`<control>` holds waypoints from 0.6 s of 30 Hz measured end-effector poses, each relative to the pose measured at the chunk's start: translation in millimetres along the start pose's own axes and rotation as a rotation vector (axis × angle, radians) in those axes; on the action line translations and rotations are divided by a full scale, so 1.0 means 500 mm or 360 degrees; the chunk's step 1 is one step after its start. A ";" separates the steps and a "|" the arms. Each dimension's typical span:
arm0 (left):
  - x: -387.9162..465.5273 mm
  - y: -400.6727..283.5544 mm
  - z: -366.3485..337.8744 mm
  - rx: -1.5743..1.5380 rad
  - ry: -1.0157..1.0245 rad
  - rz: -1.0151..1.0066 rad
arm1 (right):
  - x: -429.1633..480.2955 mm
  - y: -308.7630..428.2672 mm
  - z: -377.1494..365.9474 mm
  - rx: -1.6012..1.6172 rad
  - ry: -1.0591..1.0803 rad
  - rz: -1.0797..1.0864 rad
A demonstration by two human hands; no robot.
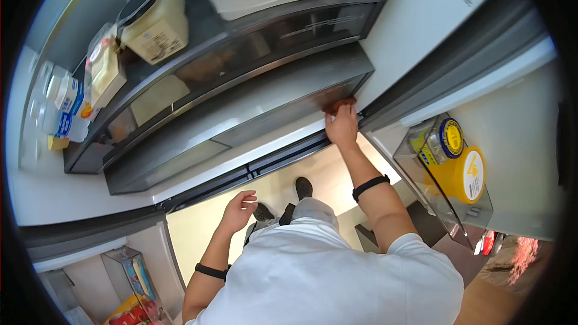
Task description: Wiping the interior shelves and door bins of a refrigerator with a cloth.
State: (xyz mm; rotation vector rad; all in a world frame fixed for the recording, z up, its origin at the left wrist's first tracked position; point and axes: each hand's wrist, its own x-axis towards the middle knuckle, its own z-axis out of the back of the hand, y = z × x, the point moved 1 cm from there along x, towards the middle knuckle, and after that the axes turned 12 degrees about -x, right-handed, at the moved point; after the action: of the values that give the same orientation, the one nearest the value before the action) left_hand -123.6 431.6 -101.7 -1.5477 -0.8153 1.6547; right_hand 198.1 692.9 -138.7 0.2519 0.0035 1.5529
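With my right hand (344, 127) I press a reddish-brown cloth (339, 105) against the right end of the lower fridge drawer's front (289, 113). Only part of the cloth shows past my fingers, close to the fridge's side wall. My left hand (240, 212) hangs in the air in front of the fridge, its fingers loosely curled and apart, with nothing in it. Above the lower drawer is a dark see-through drawer (253, 49) with food in it, blurred behind the front. Both drawers are pushed in.
Both fridge doors stand open. The right door's clear bin (445, 207) holds a yellow tub (451, 176) and a jar (433, 144); the left door's bin (119, 262) holds packets. On the upper shelf are cream-coloured tubs (156, 22), a packaged box (106, 76) and bottles (67, 95).
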 end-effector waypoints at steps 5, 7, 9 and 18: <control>-0.066 0.061 0.057 -0.0042 -0.0102 0.0097 | -0.005 0.025 -0.008 0.0298 -0.0013 0.0034; -0.086 0.070 0.078 -0.0009 -0.0119 0.0114 | -0.036 0.069 -0.006 0.0423 0.0015 0.0147; -0.098 0.079 0.095 -0.0050 -0.0145 0.0094 | -0.084 0.138 -0.029 0.0400 -0.0053 0.0273; -0.196 0.140 0.185 -0.0220 -0.0385 0.0001 | -0.350 0.589 -0.036 0.0439 0.0220 0.1073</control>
State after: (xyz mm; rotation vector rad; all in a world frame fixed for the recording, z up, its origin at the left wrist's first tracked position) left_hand -218.9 313.5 -99.4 -1.4557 -1.0758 1.8431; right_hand -99.4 522.4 -135.6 0.3875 0.2667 2.2422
